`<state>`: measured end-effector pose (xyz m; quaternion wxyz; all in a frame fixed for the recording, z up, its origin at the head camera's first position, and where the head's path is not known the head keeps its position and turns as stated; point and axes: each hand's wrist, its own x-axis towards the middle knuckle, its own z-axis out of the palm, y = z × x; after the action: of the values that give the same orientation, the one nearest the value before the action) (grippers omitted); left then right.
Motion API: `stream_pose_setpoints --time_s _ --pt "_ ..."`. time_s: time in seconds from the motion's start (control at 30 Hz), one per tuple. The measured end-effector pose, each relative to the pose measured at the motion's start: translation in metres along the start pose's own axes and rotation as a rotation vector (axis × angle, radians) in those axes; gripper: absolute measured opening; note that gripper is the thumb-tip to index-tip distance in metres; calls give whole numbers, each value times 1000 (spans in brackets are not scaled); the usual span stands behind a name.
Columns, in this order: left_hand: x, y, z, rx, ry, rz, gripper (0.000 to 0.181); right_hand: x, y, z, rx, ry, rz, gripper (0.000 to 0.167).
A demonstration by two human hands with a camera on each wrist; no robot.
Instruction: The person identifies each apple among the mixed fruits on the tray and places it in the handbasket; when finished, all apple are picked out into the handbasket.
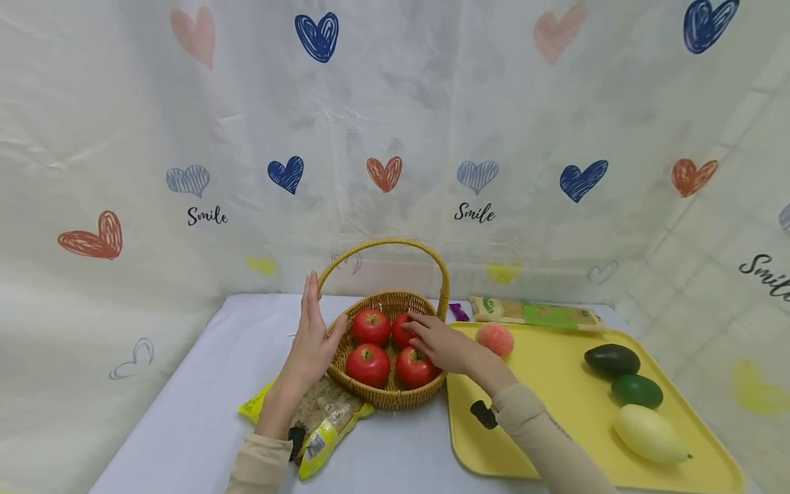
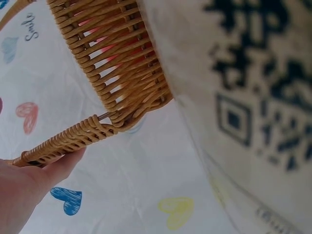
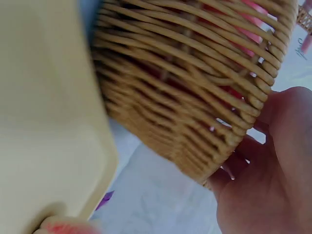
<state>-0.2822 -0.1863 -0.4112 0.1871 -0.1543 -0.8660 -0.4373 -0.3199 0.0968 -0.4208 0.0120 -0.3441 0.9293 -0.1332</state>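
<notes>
A woven wicker basket (image 1: pixel 395 398) with a tall arched handle holds several red apples (image 1: pixel 367 365). My left hand (image 1: pixel 313 343) is at the basket's left side, its fingers straight and upright by the foot of the handle and its thumb against the rim. In the left wrist view that hand (image 2: pixel 29 187) lies along the handle (image 2: pixel 63 144). My right hand (image 1: pixel 441 341) reaches over the right rim, fingers bent over the back right apple (image 1: pixel 400 331). In the right wrist view the hand (image 3: pixel 268 180) is beside the wicker wall (image 3: pixel 195 97), which hides its fingertips.
To the right lies a yellow tray (image 1: pixel 494 453) with a peach (image 1: pixel 495 339), two dark green avocado-like fruits (image 1: pixel 612 360) and a pale yellow fruit (image 1: pixel 651 433). Behind it are a long food packet (image 1: pixel 537 313) and a purple wrapper (image 1: pixel 459 311). A yellow-edged bag (image 1: pixel 330 412) lies at the basket's front left.
</notes>
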Motion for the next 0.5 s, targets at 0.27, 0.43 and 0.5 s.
stream_pose_setpoints --time_s 0.27,0.43,0.5 --pt "1 -7 -4 7 10 -12 93 -19 -9 6 -85 61 -35 43" --pt "-3 -9 -10 43 0 -14 94 -38 -13 4 -56 116 0 49" --pt "-6 -11 -11 62 3 -6 95 -48 -12 1 -48 176 13 50"
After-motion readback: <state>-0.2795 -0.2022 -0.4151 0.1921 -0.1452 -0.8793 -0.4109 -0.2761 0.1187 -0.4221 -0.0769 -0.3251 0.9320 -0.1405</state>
